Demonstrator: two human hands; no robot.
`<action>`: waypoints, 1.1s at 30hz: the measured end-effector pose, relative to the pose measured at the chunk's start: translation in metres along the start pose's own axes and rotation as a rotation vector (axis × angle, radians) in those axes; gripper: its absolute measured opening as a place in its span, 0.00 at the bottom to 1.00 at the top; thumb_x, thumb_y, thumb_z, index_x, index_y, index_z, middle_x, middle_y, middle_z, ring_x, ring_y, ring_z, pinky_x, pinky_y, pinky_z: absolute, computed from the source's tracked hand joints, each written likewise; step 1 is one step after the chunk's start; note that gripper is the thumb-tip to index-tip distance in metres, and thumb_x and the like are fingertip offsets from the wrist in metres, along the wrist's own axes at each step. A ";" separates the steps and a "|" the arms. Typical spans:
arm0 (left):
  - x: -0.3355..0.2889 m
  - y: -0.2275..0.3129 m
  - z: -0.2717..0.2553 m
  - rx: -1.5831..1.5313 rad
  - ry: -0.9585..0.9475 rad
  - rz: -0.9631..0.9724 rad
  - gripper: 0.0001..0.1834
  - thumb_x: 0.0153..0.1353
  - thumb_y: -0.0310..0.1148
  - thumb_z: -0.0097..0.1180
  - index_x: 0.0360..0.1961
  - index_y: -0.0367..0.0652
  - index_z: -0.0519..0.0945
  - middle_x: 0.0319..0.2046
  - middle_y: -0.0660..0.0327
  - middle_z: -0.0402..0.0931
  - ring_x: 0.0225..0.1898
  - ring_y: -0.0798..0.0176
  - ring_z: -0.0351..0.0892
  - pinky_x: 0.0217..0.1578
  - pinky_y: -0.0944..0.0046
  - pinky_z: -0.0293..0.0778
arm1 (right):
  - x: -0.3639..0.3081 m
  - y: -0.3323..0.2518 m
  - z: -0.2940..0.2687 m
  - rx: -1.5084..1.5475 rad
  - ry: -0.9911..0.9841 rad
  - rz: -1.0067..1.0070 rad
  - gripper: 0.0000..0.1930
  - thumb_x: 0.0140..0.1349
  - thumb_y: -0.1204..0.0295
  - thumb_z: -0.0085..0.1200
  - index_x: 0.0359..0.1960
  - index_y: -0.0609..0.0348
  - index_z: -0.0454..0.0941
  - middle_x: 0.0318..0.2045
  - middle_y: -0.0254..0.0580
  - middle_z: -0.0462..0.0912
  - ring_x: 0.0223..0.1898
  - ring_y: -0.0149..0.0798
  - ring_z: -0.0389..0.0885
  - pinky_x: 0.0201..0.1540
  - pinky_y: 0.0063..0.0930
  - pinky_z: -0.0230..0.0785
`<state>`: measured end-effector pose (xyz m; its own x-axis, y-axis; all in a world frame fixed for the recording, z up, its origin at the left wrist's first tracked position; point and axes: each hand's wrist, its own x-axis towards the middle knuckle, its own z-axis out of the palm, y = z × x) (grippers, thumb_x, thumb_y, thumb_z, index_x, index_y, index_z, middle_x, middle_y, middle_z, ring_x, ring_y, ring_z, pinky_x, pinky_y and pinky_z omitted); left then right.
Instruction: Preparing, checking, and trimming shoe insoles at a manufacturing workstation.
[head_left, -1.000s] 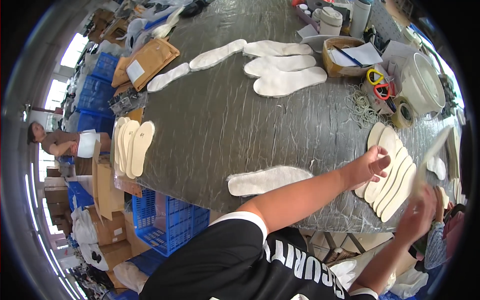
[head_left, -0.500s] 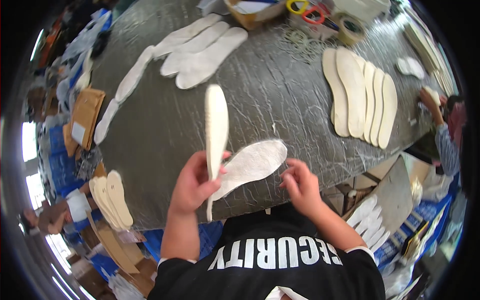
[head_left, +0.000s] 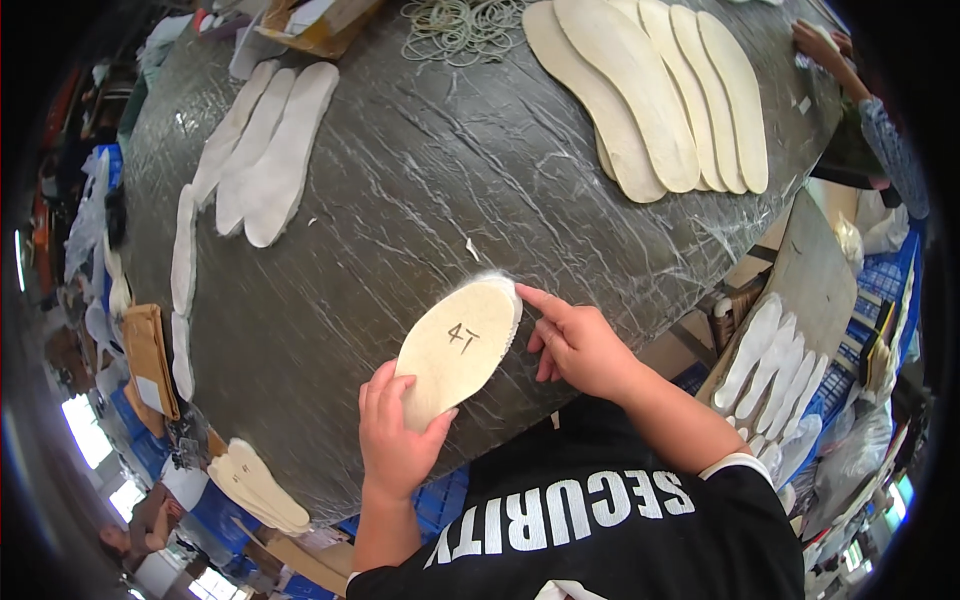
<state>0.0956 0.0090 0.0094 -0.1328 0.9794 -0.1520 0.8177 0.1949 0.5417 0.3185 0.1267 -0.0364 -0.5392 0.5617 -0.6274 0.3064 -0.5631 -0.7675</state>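
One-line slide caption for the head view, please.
Left hand holds a cream insole over a fluffy white insole, right hand with its forefinger at their edge, at a dark table.

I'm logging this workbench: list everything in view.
table: one, dark grey, middle
held insole: one, cream, centre
fuzzy insole: one, white, beneath it
fanned insoles: at least six, cream, upper right
laid-out insoles: five, white, left
stacked insoles: several, cream, lower left
remaining insoles: several, white, right
rubber bands: many, greenish, top
box: one, brown, top
package: one, brown, left
crates: several, blue, right, below
other people: two, brown and bluish, either side
rim clutter: many, mixed, indistinct
shirt: one, black, bottom
left fingers: bare, gripping held insole
right fingers: bare, index at its edge
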 end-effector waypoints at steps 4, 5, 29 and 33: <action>0.001 0.001 0.004 0.020 0.009 0.011 0.32 0.35 0.26 0.72 0.45 0.39 0.72 0.53 0.47 0.70 0.52 0.44 0.71 0.53 0.52 0.68 | 0.002 0.001 -0.002 -0.006 -0.020 -0.022 0.26 0.67 0.79 0.36 0.68 0.54 0.60 0.30 0.43 0.78 0.22 0.30 0.80 0.24 0.23 0.74; 0.001 0.001 0.004 0.027 0.001 0.018 0.32 0.35 0.26 0.72 0.45 0.39 0.72 0.53 0.47 0.70 0.52 0.44 0.71 0.53 0.52 0.68 | 0.001 0.003 -0.003 0.006 -0.016 -0.022 0.26 0.67 0.79 0.36 0.68 0.54 0.60 0.30 0.43 0.78 0.22 0.30 0.80 0.24 0.23 0.74; 0.009 0.011 0.004 0.136 -0.045 0.028 0.34 0.36 0.31 0.73 0.46 0.39 0.71 0.52 0.47 0.70 0.48 0.43 0.70 0.50 0.50 0.68 | 0.004 0.002 -0.006 0.098 -0.060 -0.063 0.23 0.67 0.77 0.37 0.65 0.65 0.61 0.28 0.46 0.79 0.22 0.35 0.80 0.28 0.29 0.73; 0.009 0.012 0.005 0.156 -0.055 0.030 0.34 0.36 0.31 0.74 0.47 0.39 0.71 0.52 0.47 0.70 0.49 0.43 0.70 0.50 0.50 0.68 | 0.005 0.004 -0.007 0.119 -0.066 -0.067 0.23 0.67 0.78 0.37 0.65 0.62 0.61 0.28 0.43 0.78 0.21 0.33 0.79 0.27 0.27 0.74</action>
<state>0.1073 0.0196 0.0101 -0.0800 0.9795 -0.1849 0.8986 0.1512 0.4120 0.3224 0.1313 -0.0435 -0.6072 0.5610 -0.5626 0.1753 -0.5960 -0.7836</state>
